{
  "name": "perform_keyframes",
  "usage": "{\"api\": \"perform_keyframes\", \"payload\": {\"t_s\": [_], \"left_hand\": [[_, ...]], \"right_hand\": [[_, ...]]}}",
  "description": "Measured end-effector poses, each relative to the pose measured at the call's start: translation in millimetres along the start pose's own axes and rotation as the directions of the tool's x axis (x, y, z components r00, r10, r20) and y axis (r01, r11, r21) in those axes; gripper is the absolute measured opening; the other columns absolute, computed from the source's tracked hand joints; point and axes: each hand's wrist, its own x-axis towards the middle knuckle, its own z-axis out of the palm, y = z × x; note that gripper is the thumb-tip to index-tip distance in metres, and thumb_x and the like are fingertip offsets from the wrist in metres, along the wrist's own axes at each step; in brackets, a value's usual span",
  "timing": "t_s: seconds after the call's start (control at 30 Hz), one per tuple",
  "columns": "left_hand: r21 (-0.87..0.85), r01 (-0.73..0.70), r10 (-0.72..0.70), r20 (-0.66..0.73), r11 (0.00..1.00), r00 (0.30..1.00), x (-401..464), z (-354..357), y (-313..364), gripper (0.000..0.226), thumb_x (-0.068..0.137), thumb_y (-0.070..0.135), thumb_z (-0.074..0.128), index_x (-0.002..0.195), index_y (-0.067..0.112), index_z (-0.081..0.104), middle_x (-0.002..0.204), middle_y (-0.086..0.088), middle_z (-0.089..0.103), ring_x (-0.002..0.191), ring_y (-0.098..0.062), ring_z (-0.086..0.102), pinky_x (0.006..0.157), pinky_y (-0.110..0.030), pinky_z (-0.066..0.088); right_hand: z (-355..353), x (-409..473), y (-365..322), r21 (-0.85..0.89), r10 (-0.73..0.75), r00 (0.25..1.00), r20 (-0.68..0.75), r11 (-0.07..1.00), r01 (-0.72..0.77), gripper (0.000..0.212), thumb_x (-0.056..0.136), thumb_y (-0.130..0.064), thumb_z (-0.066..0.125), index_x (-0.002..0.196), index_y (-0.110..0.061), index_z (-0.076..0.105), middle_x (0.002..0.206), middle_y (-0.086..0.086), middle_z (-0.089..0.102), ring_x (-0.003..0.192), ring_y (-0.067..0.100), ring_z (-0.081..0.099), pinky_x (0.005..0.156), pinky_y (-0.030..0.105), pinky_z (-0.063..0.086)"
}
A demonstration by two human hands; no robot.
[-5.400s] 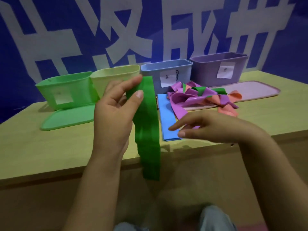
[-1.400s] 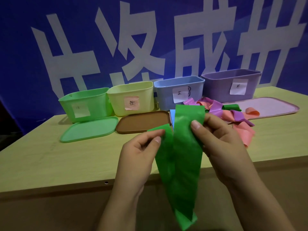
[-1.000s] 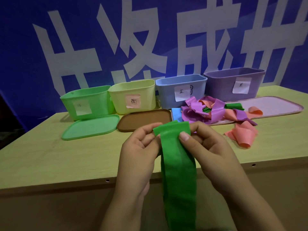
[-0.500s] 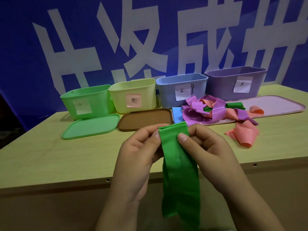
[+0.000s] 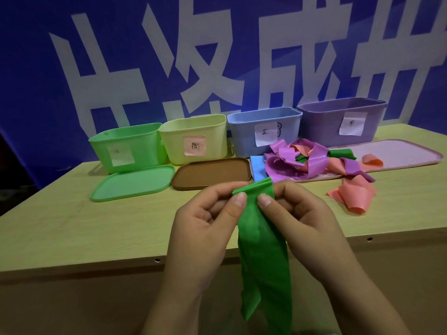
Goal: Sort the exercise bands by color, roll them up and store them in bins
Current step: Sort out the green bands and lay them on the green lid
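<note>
I see my left hand and right hand both pinching the top of a green band, thumbs in front and fingers curled behind it. The band's upper end is folded over between the hands, in front of the table edge, and its length hangs down below that edge. On the table at the back stand four bins: green bin, yellow bin, blue bin and purple bin. A tangle of bands lies in front of the blue and purple bins, with a pink band just beside it
</note>
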Motion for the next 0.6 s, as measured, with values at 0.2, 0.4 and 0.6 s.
{"api": "perform_keyframes", "payload": {"t_s": [0.2, 0.4, 0.6], "left_hand": [[-0.029, 0.003, -0.003, 0.004, 1.0, 1.0, -0.6, -2.7, 2.2, 0.021, 0.074, 0.018, 0.066, 0.09, 0.028, 0.076, 0.079, -0.001, 0.076, 0.073, -0.011, 0.072, 0.063, -0.018, 0.054], [-0.025, 0.008, -0.008, -0.004, 1.0, 1.0, 0.5, -3.6, 2.1, 0.016, 0.078, 0.014, 0.07, 0.089, 0.024, 0.075, 0.078, -0.002, 0.076, 0.071, -0.012, 0.071, 0.062, -0.019, 0.054], [-0.014, 0.016, -0.016, -0.047, 1.0, 0.999, 0.2, -4.4, 3.3, 0.02, 0.07, 0.02, 0.064, 0.085, 0.024, 0.075, 0.073, -0.003, 0.075, 0.07, -0.013, 0.072, 0.061, -0.02, 0.054]], "right_hand": [[-1.9, -2.4, -2.9, -0.018, -0.023, 1.0, 0.017, 1.0, 0.023, 0.02, 0.081, -0.034, 0.061, 0.083, -0.014, 0.065, 0.07, 0.027, 0.053, 0.061, 0.022, 0.053, 0.055, 0.033, 0.044], [0.8, -2.7, 0.2, -0.152, -0.099, 0.994, -0.043, 0.984, 0.091, 0.019, 0.082, -0.033, 0.062, 0.078, -0.014, 0.061, 0.07, 0.02, 0.053, 0.061, 0.029, 0.052, 0.055, 0.039, 0.045], [0.5, -0.1, 0.9, -0.339, -0.272, 0.947, -0.172, 0.919, 0.202, 0.013, 0.078, -0.038, 0.064, 0.082, -0.028, 0.056, 0.086, -0.01, 0.059, 0.09, 0.013, 0.06, 0.076, 0.029, 0.05]]}}
